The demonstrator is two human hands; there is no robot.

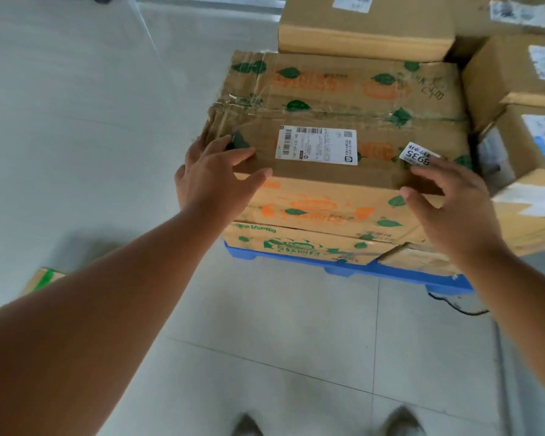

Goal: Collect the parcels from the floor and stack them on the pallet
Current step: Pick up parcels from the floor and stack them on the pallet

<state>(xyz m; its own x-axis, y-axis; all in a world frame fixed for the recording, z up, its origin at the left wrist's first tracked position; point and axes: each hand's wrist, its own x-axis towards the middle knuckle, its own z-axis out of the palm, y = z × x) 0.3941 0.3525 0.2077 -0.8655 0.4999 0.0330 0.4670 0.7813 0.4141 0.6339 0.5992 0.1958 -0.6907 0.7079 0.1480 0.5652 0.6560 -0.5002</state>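
A large cardboard parcel point(337, 99) printed with green leaves and orange marks, bearing a white shipping label, lies on top of a flatter printed parcel point(296, 243) on the blue pallet point(359, 270). My left hand point(214, 177) has spread fingers at the parcel's near left corner, fingertips touching the top edge. At the near right corner is my right hand point(450, 206), fingers straight and loosely spread, by a small sticker reading 8935. Neither hand grips the parcel.
More brown parcels are stacked behind point(365, 23) and to the right point(516, 80) on the pallet. Another parcel point(43, 278) lies on the tiled floor at the left. A black cable point(460, 308) trails by the pallet's right corner. My shoes show at the bottom.
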